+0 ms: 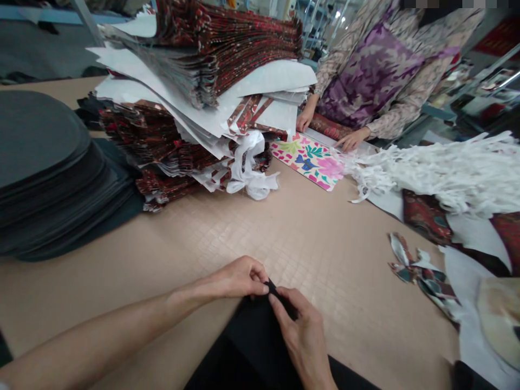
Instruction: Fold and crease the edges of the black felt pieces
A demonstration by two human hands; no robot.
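Observation:
Both my hands pinch the far tip of a black fabric piece [252, 341] that lies on the tan table [309, 238] at the near edge. My left hand [239, 277] comes in from the left with its fingers curled closed on the tip. My right hand [303, 336] reaches up from below, thumb and forefinger pressed on the same tip. The two hands touch each other there.
A stack of dark grey cut pieces [44, 168] fills the left. A tall pile of red patterned and white sheets [199, 92] stands behind. Another person [377, 70] opposite rests hands by a floral sheet [311, 160]. White shredded strips [442, 168] and patterned scraps [418, 271] lie right.

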